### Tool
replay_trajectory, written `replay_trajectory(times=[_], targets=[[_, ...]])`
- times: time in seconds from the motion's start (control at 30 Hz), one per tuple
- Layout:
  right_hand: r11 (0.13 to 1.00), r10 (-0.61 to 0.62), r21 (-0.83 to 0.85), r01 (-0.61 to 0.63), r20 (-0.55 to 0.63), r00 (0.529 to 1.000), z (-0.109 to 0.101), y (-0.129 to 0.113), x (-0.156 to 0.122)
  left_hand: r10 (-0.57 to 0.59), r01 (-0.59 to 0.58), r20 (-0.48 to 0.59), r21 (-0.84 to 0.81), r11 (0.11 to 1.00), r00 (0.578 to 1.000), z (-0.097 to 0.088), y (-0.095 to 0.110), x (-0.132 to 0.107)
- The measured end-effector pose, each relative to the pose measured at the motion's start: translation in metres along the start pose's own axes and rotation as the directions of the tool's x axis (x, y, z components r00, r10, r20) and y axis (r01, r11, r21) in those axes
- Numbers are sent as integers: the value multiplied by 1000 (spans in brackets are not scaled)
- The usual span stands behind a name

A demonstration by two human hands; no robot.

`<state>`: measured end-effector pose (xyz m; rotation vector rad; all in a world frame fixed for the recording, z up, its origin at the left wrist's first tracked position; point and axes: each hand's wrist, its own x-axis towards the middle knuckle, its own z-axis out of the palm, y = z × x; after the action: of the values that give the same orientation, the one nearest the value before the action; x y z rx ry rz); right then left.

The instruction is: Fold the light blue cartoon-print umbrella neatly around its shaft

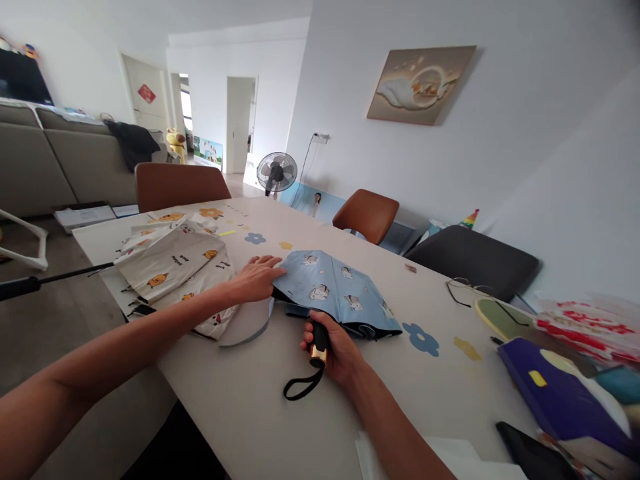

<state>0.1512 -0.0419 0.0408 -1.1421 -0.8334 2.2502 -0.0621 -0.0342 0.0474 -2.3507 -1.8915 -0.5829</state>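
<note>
A partly folded light-blue umbrella [333, 283] with cartoon animal prints and a dark underside lies over the white table. My right hand [337, 347] is closed around its short black and gold handle [319, 350], from which a black wrist strap [303, 388] loops down. At the canopy's left edge, my left hand [257, 277] has its fingers stretched out, fingertips against the fabric. Left of that hand, a cream umbrella [175, 263] with yellow cartoon prints lies loosely collapsed, its dark shaft pointing left. My left forearm crosses in front of part of it.
The table [280, 427] bears flower decals. On its right are eyeglasses [467, 287], a purple package [555, 387], a red-and-white plastic bag [590, 327], a dark phone [535, 453] and white papers [445, 453]. Brown chairs [367, 215], a dark chair [470, 257] and a fan [277, 172] stand beyond.
</note>
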Motion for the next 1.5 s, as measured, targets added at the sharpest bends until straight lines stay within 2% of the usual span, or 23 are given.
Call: replay_trajectory(times=[0.1,0.17,0.23,0.4,0.47,0.53,0.67,0.83,0.93,1.03,1.13,1.3,1.5], targets=[[1000,5,8,-5,15,1000,1,0,0,186,-188,-37,-59,980,982,-8,21,-3],[999,-12,32,11,12,1000,1,1,1,348,-351,-44,-118,929,937,-9,38,-1],[998,-43,53,43,-2,999,1,1,2,472,-466,-7,-170,868,882,-6,52,6],[995,-79,60,81,-25,997,2,3,2,648,-615,155,-212,759,746,-1,65,31],[995,-80,56,82,-38,996,2,3,1,671,-638,210,-210,741,711,-1,64,38],[994,-99,43,101,-37,994,2,3,1,664,-636,225,-189,748,713,0,63,41],[991,-128,29,128,-7,992,3,2,2,663,-651,165,-124,749,731,2,60,46],[996,-86,-21,85,-18,996,2,2,0,673,-650,79,-199,733,735,9,50,45],[998,-69,-12,69,3,998,1,2,-1,646,-612,59,-264,746,761,17,41,42],[994,-94,68,89,78,993,-2,1,-1,610,-570,41,-311,761,792,28,35,38],[988,-116,119,102,118,986,-3,1,1,569,-537,-15,-350,768,823,37,33,34],[993,-49,113,39,80,996,-5,0,4,556,-538,-68,-373,755,828,43,32,32],[998,-47,52,47,-2,999,-2,2,4,564,-563,-107,-339,753,819,42,33,31]])
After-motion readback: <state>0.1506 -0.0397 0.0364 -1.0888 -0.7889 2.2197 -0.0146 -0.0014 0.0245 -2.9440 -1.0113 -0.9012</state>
